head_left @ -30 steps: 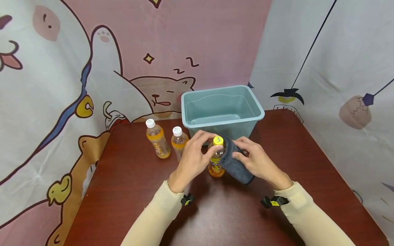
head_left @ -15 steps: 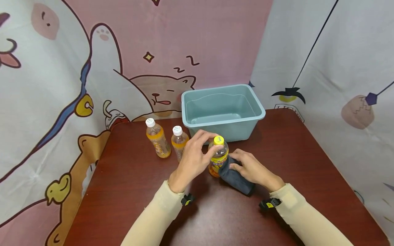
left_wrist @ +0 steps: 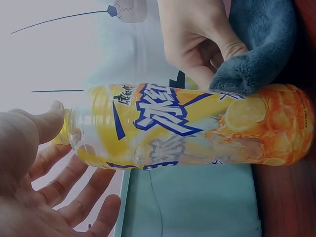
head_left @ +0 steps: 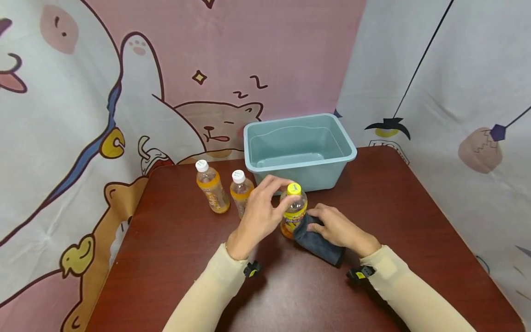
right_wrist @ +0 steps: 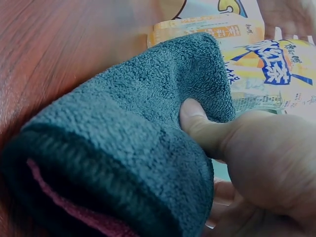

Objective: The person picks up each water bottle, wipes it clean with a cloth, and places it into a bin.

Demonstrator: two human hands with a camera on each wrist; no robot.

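A clear plastic bottle (head_left: pixel 293 216) with a yellow cap and a yellow label stands upright on the table, amber liquid in its lower part. My left hand (head_left: pixel 261 214) pinches it at the yellow cap between thumb and forefinger; the other fingers spread loosely in the left wrist view. In my right hand (head_left: pixel 338 226) is a folded dark grey fleecy cloth (right_wrist: pixel 128 113), gripped with the thumb on top. The edge of this cloth touches the lower side of the bottle. A pinkish-red inner layer shows at the fold in the right wrist view.
Two white-capped bottles with orange labels stand at the left, one farther out (head_left: pixel 213 191) and one (head_left: pixel 240 191) partly behind my left hand. A grey-green plastic tub (head_left: pixel 300 173) sits at the table's back. Printed curtains (head_left: pixel 269 55) hang behind the brown table (head_left: pixel 174 258).
My right hand has moved the cloth down from the bottle's neck to its lower side, then barely shifted. My left hand and the bottle have stayed in place.
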